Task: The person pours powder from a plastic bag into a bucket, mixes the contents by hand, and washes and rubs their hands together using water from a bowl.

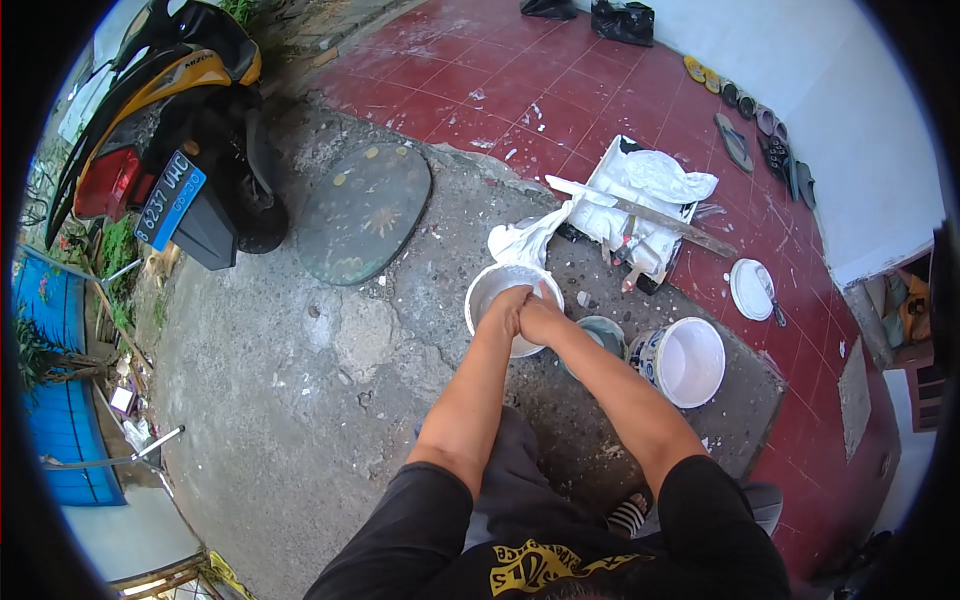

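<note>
Both of my hands are pressed together over the mouth of a white bucket (478, 287) on the rough concrete. My left hand (508, 306) is closed, its fingers curled against the other hand. Beside and touching it, my right hand (541, 317) is closed too. Whatever may lie between them is hidden. A crumpled white plastic bag (528, 240) lies just behind the bucket. Right of my hands stand a smaller greyish bucket (605, 330), partly behind my right forearm, and a larger paint pail (694, 362) with a pale inside.
A white tray (611, 166) holds plastic, with a long wooden stick (680, 228) across it. A round white lid (751, 290) lies on red tiles. Sandals (733, 143) line the wall. At left are a motorcycle (190, 130) and a round slab (368, 213).
</note>
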{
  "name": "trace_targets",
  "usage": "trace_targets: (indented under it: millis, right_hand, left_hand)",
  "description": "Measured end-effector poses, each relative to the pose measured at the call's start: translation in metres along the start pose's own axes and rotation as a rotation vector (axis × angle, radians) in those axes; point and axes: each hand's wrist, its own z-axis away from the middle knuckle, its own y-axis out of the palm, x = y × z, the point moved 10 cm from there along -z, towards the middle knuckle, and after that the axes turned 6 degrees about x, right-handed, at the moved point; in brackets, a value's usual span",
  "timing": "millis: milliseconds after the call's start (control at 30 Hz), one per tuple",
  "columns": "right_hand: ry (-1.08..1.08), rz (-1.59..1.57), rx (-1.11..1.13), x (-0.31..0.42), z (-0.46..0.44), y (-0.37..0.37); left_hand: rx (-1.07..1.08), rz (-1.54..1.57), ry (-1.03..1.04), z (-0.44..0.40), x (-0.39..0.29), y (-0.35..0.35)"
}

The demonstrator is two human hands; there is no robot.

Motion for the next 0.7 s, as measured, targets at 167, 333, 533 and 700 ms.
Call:
trace_targets:
  millis: [167, 333, 533, 700]
  right_hand:
    - [-0.028, -0.156, 0.312, 0.004, -0.008, -0.036]
    - [-0.069, -0.477, 0.055, -0.008, -0.009, -0.035]
    - [0.307, -0.919, 0.133, -0.034, -0.008, -0.008]
    - [0.34, -0.813, 0.356, -0.032, -0.014, 0.031]
  left_hand:
    - [-0.103, 0.496, 0.022, 0.008, 0.005, -0.007]
    - [-0.099, 0.599, 0.12, 0.0, -0.004, -0.012]
    - [-0.457, 0.283, 0.293, 0.004, -0.017, -0.039]
    - [-0.381, 0.07, 0.185, -0.014, -0.004, -0.04]
